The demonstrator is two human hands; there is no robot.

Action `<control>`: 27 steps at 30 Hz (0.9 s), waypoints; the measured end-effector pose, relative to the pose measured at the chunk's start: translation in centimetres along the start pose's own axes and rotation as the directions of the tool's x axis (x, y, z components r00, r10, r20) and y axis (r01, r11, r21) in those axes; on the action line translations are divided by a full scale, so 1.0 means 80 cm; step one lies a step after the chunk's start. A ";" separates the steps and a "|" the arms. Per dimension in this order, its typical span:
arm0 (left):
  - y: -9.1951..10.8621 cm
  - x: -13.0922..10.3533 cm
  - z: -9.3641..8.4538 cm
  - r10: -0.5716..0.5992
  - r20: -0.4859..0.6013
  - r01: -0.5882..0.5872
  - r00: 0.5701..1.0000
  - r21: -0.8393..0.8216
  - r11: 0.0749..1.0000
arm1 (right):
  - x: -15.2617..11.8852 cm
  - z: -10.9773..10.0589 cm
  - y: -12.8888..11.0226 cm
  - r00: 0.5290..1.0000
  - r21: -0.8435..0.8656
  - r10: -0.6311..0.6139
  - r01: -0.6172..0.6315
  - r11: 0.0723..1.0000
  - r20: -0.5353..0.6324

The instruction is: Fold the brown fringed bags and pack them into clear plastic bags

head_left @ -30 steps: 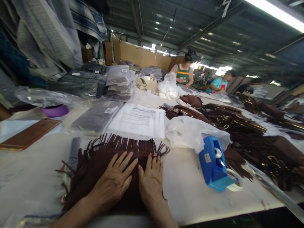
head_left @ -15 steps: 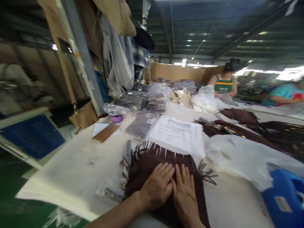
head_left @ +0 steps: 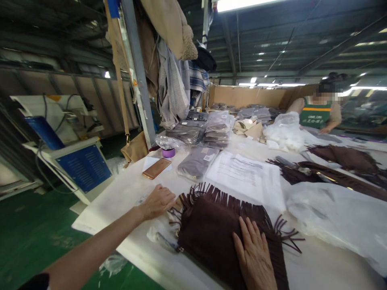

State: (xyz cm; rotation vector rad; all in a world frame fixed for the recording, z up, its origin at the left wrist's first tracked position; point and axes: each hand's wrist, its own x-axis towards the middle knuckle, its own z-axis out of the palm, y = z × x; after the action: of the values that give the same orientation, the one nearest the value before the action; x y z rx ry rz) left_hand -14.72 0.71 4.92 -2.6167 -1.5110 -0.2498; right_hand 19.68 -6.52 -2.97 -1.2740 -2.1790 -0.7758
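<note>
The table (head_left: 121, 193), covered in pale cloth, carries everything; its near left corner juts over the green floor. A clear plastic sheet (head_left: 338, 217) covers the right part, touching the printed paper (head_left: 244, 175) that lies mid-table. Beyond the sheet, along the right edge, lie dark brown fringed pieces (head_left: 347, 159). At the far end stand stacks of bagged goods (head_left: 217, 129) and a heap of white bags (head_left: 284, 131), with a co-worker (head_left: 317, 114) in a green apron behind them. Hanging garments (head_left: 172, 88) drape from a post at the far left edge.

The brown fringed scarf (head_left: 217, 225) lies folded near the front edge, fringe pointing toward the paper and just overlapping its near edge. The right hand (head_left: 255, 257) rests flat on the scarf's right part, fingers spread, palm down, gripping nothing. The left hand (head_left: 159, 199) is off the scarf, at its left side, fingers curled down onto the table beside the fringe; whether it pinches anything beneath cannot be told.

A grey bagged item (head_left: 196, 163) lies between the paper and the phone (head_left: 156, 168), which rests on a white sheet toward the left edge. A purple tape roll (head_left: 168, 152) stands just beyond the phone, under a crumpled clear bag (head_left: 166, 141). A scrap of clear film (head_left: 157, 235) lies at the scarf's near left corner.
</note>
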 end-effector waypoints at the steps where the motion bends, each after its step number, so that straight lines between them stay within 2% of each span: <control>1: -0.005 -0.017 -0.003 -0.024 -0.013 0.025 1.000 0.033 0.999 | 0.000 0.002 0.000 1.000 -0.002 0.004 -0.004 1.000 -0.012; 3: -0.008 -0.049 -0.007 -0.080 -0.052 0.084 0.995 0.084 0.993 | 0.001 0.003 0.001 1.000 -0.009 0.010 -0.010 1.000 -0.024; 5: 0.003 -0.070 -0.011 -0.110 -0.070 0.116 0.991 0.100 0.988 | 0.002 0.003 0.002 1.000 -0.017 -0.009 0.009 1.000 -0.021; 8: 0.038 -0.071 -0.017 -0.222 0.033 0.223 0.974 -0.016 0.975 | 0.004 0.000 0.005 0.998 -0.032 -0.059 0.058 0.998 -0.021; 9: 0.052 -0.063 -0.018 -0.290 0.099 0.298 0.952 -0.084 0.951 | 0.004 0.000 0.006 0.997 -0.038 -0.070 0.069 0.997 -0.022; 12: 0.085 -0.033 -0.021 -0.451 0.288 0.516 0.845 -0.213 0.830 | 0.004 -0.002 0.008 0.996 -0.062 -0.085 0.084 0.995 -0.014; 14: 0.097 -0.018 -0.019 -0.509 0.342 0.595 0.790 -0.225 0.772 | 0.004 -0.004 0.009 0.996 -0.083 -0.092 0.092 0.992 0.001; 16: 0.102 -0.010 -0.016 -0.544 0.378 0.647 0.749 -0.241 0.724 | 0.004 -0.005 0.008 0.995 -0.091 -0.097 0.098 0.991 0.017; 19: 0.103 -0.009 -0.008 -0.555 0.412 0.683 0.722 -0.299 0.667 | 0.004 -0.005 0.007 0.995 -0.071 -0.099 0.101 0.992 0.025; 21: 0.102 -0.013 -0.004 -0.558 0.449 0.713 0.698 -0.357 0.604 | 0.004 -0.005 0.007 0.995 -0.063 -0.097 0.098 0.993 0.023; 25: 0.098 -0.030 -0.005 -0.555 0.560 0.788 0.616 -0.454 0.416 | 0.005 -0.005 0.008 0.994 -0.060 -0.105 0.106 0.993 0.021; 27: 0.091 -0.035 -0.010 -0.569 0.567 0.802 0.596 -0.462 0.379 | 0.006 -0.006 0.009 0.994 -0.049 -0.112 0.113 0.992 0.014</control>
State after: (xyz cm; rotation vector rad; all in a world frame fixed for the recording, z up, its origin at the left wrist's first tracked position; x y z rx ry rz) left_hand -9.88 -5.45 5.08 -2.2404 -3.1783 -0.5729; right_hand 20.20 -6.25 -2.19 -1.1900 -2.2697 -0.8742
